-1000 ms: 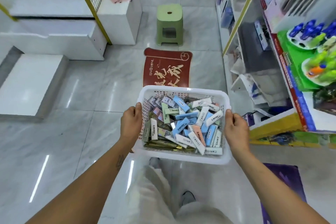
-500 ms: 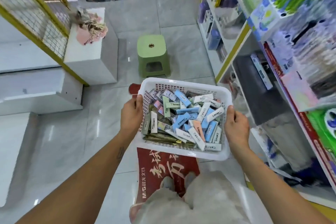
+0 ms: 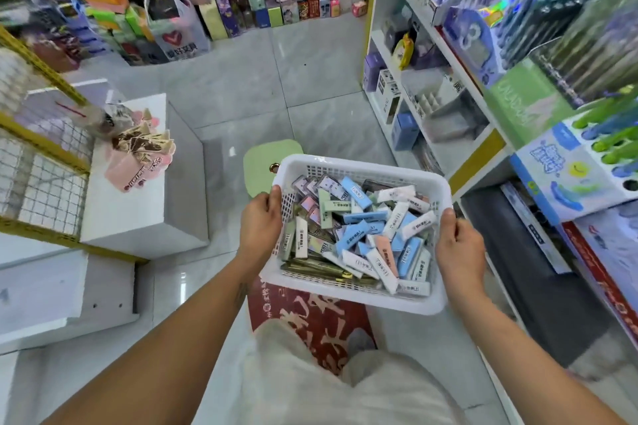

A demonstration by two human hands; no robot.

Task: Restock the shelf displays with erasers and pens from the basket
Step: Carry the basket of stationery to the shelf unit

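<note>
Beside shelf [image 3: 445,55]: basket [image 3: 359,302] of erasers [image 3: 359,235], left hand [image 3: 259,228] and right hand [image 3: 459,248] gripping its rims. Step: carrying. Next, probably: free one hand.

Grey tiled floor [image 3: 241,86] carries a green stool [image 3: 262,166], a red mat with white lettering [image 3: 310,328] and rows of boxed goods [image 3: 276,10] along the far edge. Shelf unit [image 3: 431,45] on the right holds pen display boxes [image 3: 552,166] and small boxes [image 3: 404,131]. White plinth [image 3: 138,210] on the left carries pink packets [image 3: 138,162].
</note>
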